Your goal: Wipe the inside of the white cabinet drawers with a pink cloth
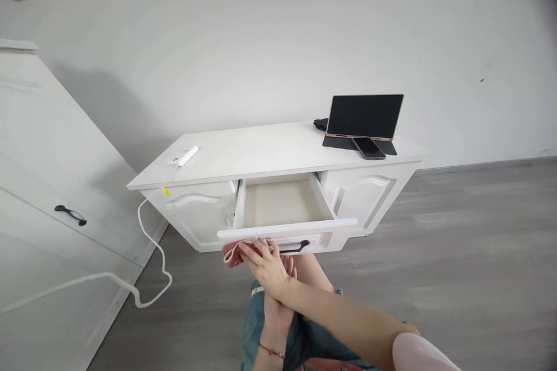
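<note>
A white drawer is pulled out of a low white cabinet, and its inside looks bare. My right hand presses a folded red cloth with a pale edge against the left part of the drawer front, fingers closed over it. Below and partly behind the right hand is my left hand, with a red bracelet on its wrist. Its visible fingers stretch up beside the right wrist, apart, with nothing seen in them. The black drawer handle lies just right of the cloth.
On the cabinet top stand a dark tablet and a phone at the right. A white device with a long white cable lies at the left. A tall white wardrobe borders the left side.
</note>
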`<action>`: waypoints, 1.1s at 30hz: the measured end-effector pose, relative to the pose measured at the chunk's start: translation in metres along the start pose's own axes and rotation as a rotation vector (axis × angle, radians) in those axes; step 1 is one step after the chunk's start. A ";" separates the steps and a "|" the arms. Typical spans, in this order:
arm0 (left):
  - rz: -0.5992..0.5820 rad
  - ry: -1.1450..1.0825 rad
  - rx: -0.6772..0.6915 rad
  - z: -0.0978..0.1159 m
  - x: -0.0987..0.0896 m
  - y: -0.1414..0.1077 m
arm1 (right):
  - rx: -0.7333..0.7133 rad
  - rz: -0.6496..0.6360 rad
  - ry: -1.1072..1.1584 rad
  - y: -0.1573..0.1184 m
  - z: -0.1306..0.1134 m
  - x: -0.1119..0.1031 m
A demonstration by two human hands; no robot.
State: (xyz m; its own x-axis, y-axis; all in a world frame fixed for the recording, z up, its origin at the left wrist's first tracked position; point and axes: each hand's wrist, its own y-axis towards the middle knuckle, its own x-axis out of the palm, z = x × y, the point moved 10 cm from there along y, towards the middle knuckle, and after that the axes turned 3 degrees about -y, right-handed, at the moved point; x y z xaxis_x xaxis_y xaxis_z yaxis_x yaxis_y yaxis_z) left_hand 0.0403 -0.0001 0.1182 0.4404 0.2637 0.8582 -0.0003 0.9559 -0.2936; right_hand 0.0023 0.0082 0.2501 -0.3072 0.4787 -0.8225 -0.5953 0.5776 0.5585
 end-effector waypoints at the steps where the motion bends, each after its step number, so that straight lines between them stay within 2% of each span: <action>1: 0.039 0.000 -0.014 -0.003 -0.011 -0.003 | -0.026 -0.005 -0.004 0.000 -0.004 0.005; 5: 0.210 0.069 -0.047 -0.014 -0.060 -0.018 | -0.119 0.011 0.003 -0.011 -0.012 0.030; 8: 0.342 0.101 -0.040 -0.011 -0.093 -0.033 | -0.141 0.054 0.007 -0.027 -0.010 0.046; 10: 0.425 0.099 -0.016 -0.001 -0.106 -0.042 | -0.136 0.048 0.007 -0.038 -0.007 0.056; 12: 0.495 0.135 0.031 0.015 -0.108 -0.051 | -0.120 0.040 0.006 -0.048 -0.003 0.063; 14: 0.511 0.236 0.105 0.035 -0.097 -0.058 | -0.088 0.030 0.008 -0.057 0.005 0.068; 16: 0.457 0.346 0.187 0.052 -0.073 -0.061 | -0.035 0.010 0.015 -0.066 0.016 0.072; 20: 0.303 0.469 0.249 0.064 -0.023 -0.053 | 0.099 -0.005 0.031 -0.089 0.046 0.073; 22: 0.271 0.487 0.235 0.062 -0.006 -0.039 | 0.181 -0.003 0.032 -0.102 0.064 0.068; 25: 0.289 0.399 0.194 0.054 0.009 -0.011 | 0.252 0.036 -0.007 -0.120 0.090 0.055; 30: 0.354 0.229 -0.104 0.019 0.028 0.028 | 0.284 0.124 -0.070 -0.151 0.137 0.022; 33: 0.342 0.191 -0.112 0.014 0.037 0.037 | 0.318 0.110 -0.100 -0.170 0.168 0.002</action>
State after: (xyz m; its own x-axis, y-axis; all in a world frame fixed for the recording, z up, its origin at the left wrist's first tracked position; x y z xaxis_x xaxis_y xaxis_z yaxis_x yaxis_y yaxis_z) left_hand 0.0441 0.0468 0.1448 0.5905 0.5256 0.6124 -0.0829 0.7943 -0.6018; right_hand 0.2276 0.0225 0.1715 -0.2728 0.6033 -0.7494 -0.2962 0.6884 0.6621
